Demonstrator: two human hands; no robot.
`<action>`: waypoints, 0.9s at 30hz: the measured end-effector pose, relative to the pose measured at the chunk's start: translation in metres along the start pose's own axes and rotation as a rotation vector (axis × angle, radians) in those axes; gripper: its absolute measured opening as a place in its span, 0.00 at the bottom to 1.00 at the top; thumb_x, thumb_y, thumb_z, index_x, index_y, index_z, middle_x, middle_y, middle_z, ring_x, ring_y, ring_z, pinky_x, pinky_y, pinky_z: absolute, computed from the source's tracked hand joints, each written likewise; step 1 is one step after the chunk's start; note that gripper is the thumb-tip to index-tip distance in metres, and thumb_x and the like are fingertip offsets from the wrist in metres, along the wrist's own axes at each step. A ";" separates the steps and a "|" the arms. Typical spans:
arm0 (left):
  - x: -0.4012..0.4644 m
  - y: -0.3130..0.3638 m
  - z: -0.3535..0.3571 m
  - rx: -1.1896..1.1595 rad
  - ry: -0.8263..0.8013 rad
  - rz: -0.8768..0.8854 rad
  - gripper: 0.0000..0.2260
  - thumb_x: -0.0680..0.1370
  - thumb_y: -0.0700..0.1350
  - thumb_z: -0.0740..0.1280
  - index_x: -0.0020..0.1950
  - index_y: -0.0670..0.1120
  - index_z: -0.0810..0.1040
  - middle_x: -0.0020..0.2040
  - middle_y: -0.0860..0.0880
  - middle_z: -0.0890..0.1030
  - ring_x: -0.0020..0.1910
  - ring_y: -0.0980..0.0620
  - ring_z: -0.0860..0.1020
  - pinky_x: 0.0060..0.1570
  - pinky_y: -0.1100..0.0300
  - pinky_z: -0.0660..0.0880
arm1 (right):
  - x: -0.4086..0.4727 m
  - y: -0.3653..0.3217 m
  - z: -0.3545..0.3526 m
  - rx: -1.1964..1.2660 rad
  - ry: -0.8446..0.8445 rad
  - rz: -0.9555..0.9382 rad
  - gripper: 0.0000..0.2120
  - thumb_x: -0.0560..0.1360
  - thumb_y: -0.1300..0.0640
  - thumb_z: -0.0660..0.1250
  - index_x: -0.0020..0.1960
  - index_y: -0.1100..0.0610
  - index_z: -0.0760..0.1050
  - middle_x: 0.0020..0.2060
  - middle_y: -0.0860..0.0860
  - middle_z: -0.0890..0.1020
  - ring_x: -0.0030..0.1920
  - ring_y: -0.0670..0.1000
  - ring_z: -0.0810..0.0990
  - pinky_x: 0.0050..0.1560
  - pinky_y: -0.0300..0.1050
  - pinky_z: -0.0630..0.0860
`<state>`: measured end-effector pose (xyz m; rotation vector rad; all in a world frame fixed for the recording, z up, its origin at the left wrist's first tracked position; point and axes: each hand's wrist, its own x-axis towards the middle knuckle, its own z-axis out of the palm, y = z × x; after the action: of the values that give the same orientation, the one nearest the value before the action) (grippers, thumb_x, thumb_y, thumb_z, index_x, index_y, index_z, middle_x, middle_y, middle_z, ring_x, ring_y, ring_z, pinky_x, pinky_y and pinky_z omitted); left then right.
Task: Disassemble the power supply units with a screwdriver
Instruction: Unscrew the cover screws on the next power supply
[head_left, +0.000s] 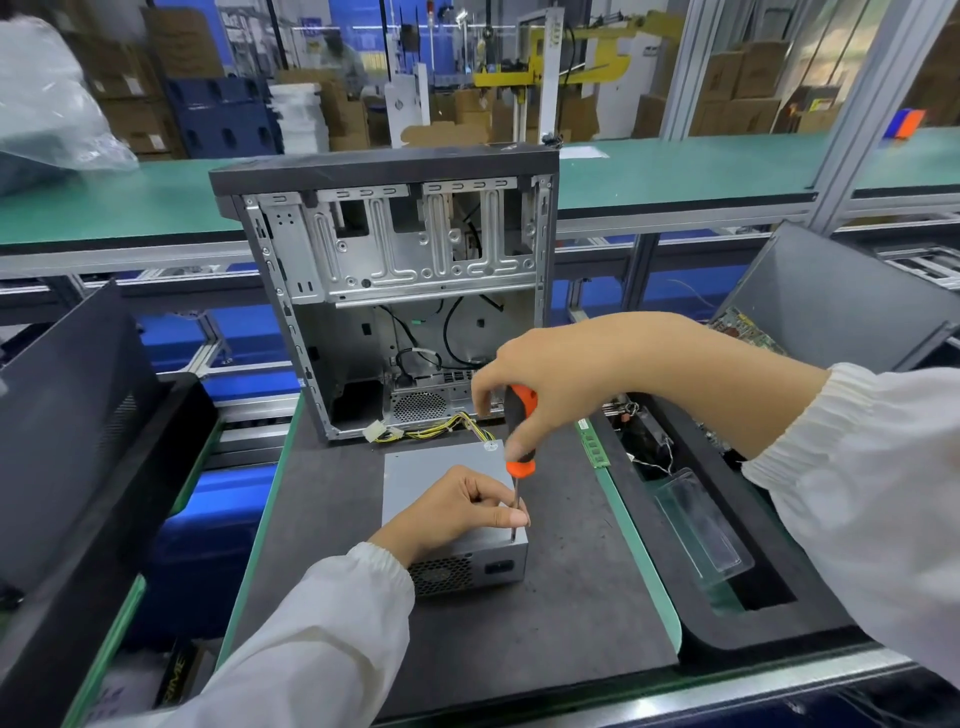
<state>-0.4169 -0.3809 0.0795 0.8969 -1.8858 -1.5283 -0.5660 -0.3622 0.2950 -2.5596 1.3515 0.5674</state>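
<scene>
from the head camera, a grey power supply unit (452, 499) lies flat on the dark tabletop (571, 597), just in front of an open computer case (389, 291), with its yellow and black wires (441, 428) trailing toward the case. the right hand (550, 374) has its grip curled round the black and orange handle of a screwdriver (521, 431) held upright, tip down on the unit's near right corner. the left hand (457, 509) rests on the unit's top, its grip pinching the screwdriver's thin shaft between thumb and fingers.

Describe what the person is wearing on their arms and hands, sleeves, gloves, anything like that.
Both arms wear loose white long sleeves with gathered, ribbed elastic cuffs at the wrists. The left hand and right hand are bare: no gloves, rings or watch visible.
</scene>
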 end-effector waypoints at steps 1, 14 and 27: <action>0.000 0.000 0.000 -0.004 -0.005 0.011 0.14 0.73 0.42 0.75 0.41 0.30 0.80 0.29 0.42 0.54 0.31 0.48 0.61 0.48 0.69 0.72 | 0.001 0.000 0.002 0.013 0.033 0.060 0.25 0.71 0.34 0.66 0.58 0.51 0.72 0.47 0.51 0.79 0.41 0.53 0.84 0.39 0.47 0.79; 0.002 0.000 0.000 0.000 -0.020 -0.057 0.09 0.71 0.51 0.76 0.44 0.45 0.87 0.29 0.37 0.60 0.33 0.36 0.55 0.41 0.51 0.56 | 0.009 0.001 0.007 -0.047 0.037 -0.013 0.04 0.77 0.58 0.65 0.51 0.53 0.73 0.47 0.54 0.78 0.45 0.59 0.82 0.43 0.52 0.79; 0.002 -0.001 0.000 -0.015 -0.006 -0.063 0.04 0.72 0.44 0.76 0.38 0.47 0.85 0.29 0.37 0.61 0.35 0.41 0.65 0.54 0.51 0.68 | 0.001 -0.009 0.010 -0.243 0.278 0.233 0.30 0.75 0.30 0.51 0.35 0.57 0.64 0.27 0.50 0.69 0.23 0.45 0.67 0.26 0.41 0.59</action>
<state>-0.4183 -0.3829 0.0781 0.9547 -1.8638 -1.5818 -0.5605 -0.3543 0.2856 -2.7741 1.7926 0.4487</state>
